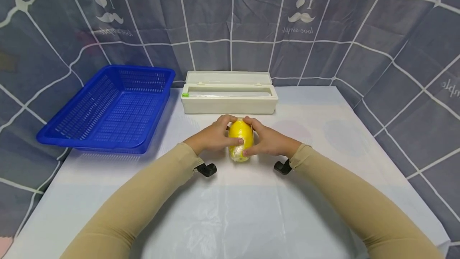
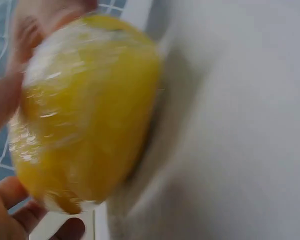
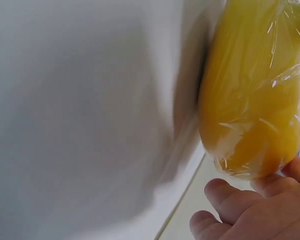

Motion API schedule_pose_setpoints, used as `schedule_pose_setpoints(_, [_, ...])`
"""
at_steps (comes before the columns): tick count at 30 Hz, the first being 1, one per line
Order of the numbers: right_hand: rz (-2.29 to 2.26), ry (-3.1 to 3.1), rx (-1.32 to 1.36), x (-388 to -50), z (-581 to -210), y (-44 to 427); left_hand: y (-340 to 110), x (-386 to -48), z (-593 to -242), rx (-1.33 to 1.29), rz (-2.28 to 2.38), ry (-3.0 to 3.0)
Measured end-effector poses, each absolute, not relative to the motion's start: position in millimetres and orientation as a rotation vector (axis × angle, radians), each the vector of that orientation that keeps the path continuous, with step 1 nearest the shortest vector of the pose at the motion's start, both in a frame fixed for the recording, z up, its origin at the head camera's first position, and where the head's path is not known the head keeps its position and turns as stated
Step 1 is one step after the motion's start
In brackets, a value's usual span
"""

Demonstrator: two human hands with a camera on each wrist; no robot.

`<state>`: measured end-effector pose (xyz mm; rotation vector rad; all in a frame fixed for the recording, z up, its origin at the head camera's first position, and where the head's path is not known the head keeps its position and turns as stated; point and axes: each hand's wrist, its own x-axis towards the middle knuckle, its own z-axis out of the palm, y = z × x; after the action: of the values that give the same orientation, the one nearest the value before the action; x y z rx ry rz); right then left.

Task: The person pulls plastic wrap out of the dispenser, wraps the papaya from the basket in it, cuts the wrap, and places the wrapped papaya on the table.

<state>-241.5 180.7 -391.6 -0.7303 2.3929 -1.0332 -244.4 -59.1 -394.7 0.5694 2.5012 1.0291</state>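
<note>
An oval yellow fruit (image 1: 241, 137) wrapped in clear cling film rests on the white table in the head view; its exact kind is not plain. My left hand (image 1: 217, 134) holds its left side, thumb across the front and fingers at the far end. From the right, my right hand (image 1: 269, 137) grips it the same way. Shiny creases of film cover the fruit (image 2: 90, 110) in the left wrist view. The right wrist view shows film bunched over the fruit (image 3: 255, 95), with fingertips (image 3: 222, 192) by its lower end.
Just beyond the hands stands a white cling film dispenser (image 1: 230, 105) with its lid raised and a green slider at the left. A blue plastic basket (image 1: 143, 141) sits at the left. Grey checked curtain (image 1: 258, 15) surrounds the white table (image 1: 251, 211) at the back and sides.
</note>
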Motion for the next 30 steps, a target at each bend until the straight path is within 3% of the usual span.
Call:
schedule_pose_setpoints(9, [-1.241, 2.209, -0.651, -246, -390, 188, -68, -244, -392, 0.488, 1.103, 2.472])
schedule_pose_setpoints(20, [-0.79, 2.445, -0.587, -242, -405, 173, -92, -246, -391, 0.549, 0.98, 2.47])
schedule_pose_setpoints(30, [-0.929, 2.465, -0.654, -242, -410, 163, -98, -247, -395, 0.569, 1.105, 2.37])
